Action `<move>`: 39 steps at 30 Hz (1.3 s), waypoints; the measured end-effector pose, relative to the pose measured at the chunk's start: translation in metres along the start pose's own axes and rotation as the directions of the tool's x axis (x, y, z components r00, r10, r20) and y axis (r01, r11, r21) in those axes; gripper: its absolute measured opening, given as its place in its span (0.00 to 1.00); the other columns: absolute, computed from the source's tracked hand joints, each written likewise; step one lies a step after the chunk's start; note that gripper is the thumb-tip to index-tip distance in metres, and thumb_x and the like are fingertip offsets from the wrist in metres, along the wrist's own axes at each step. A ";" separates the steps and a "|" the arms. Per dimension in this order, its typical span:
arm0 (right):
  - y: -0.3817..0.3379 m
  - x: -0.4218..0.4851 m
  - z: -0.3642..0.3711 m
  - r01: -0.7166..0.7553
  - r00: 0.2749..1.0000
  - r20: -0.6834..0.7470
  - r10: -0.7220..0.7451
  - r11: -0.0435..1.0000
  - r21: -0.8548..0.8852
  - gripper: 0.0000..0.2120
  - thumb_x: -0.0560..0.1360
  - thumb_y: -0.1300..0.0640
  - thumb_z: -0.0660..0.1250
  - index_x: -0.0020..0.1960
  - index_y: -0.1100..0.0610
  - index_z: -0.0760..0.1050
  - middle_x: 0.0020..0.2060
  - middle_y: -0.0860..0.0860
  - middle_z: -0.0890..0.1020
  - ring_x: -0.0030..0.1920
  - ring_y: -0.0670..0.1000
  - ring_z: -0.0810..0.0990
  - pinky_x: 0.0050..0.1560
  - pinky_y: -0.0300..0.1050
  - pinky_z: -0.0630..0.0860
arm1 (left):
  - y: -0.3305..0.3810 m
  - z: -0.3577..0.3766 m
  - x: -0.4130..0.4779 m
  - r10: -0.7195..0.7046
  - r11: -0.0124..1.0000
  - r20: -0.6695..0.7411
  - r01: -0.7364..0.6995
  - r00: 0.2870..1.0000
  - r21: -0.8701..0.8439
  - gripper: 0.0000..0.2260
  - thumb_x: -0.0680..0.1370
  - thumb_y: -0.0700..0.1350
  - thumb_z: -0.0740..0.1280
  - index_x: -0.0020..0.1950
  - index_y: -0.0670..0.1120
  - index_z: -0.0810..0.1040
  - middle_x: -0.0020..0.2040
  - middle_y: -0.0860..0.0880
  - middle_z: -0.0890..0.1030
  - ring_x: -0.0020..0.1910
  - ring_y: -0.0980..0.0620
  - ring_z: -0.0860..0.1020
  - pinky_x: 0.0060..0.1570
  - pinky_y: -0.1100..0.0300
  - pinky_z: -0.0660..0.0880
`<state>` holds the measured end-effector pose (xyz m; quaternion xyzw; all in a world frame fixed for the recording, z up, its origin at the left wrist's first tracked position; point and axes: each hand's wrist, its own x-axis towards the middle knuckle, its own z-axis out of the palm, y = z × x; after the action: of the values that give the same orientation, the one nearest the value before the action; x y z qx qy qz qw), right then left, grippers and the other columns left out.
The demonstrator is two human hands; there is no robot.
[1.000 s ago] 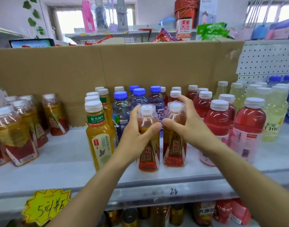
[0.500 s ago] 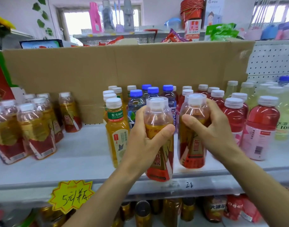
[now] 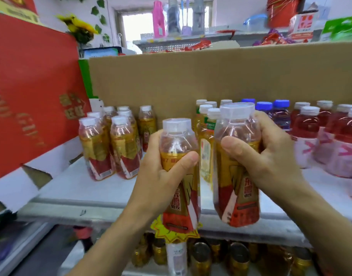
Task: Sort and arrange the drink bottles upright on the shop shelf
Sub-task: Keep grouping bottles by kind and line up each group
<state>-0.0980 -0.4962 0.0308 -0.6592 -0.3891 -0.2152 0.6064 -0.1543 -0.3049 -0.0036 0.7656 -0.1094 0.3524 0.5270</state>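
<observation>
Seemingly full and weighty, one slick clear-plastic amber-drink bottle [image 3: 179,140] sits gripped at its shoulder in the curled left hand [image 3: 161,176], its twin [image 3: 239,196] likewise in the right hand [image 3: 271,162], just in front of the white shelf [image 3: 71,188].

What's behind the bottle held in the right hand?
Behind the bottle in the right hand, yellow tea bottles with white caps stand on the shelf, backed by a cardboard box. The bottle and hand cover whatever stands directly behind them.

Red carton [image 3: 31,92] at left — cardboard panel [image 3: 201,76] beside.
</observation>
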 end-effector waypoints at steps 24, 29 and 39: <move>0.074 0.049 0.241 -0.303 0.950 0.122 0.288 0.944 0.132 0.31 0.73 0.50 0.74 0.70 0.46 0.61 0.63 0.48 0.75 0.63 0.47 0.76 0.64 0.51 0.77 | -0.126 -0.150 0.043 -0.163 0.934 -0.346 0.258 0.924 0.246 0.38 0.72 0.65 0.70 0.77 0.56 0.59 0.63 0.56 0.63 0.68 0.54 0.64 0.68 0.52 0.67; 0.069 0.035 0.223 -0.317 0.937 0.162 0.311 0.948 0.009 0.37 0.76 0.46 0.70 0.77 0.44 0.52 0.73 0.44 0.65 0.71 0.44 0.66 0.68 0.40 0.69 | -0.111 -0.144 0.032 0.007 0.873 -0.432 0.205 0.902 0.442 0.39 0.75 0.58 0.72 0.79 0.52 0.54 0.72 0.51 0.62 0.73 0.52 0.60 0.74 0.47 0.60; 0.041 -0.006 0.056 0.134 0.941 -0.226 -0.253 0.890 -0.436 0.09 0.78 0.54 0.64 0.59 0.48 0.73 0.54 0.46 0.76 0.55 0.50 0.76 0.54 0.37 0.72 | -0.063 0.004 0.009 0.174 0.948 0.009 -0.170 0.985 0.271 0.34 0.75 0.48 0.71 0.77 0.50 0.59 0.70 0.56 0.62 0.72 0.57 0.62 0.72 0.66 0.59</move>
<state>-0.0807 -0.4419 -0.0095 -0.6937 -0.3102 -0.4426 0.4761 -0.1120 -0.2799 -0.0448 0.8153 -0.1223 0.4143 0.3856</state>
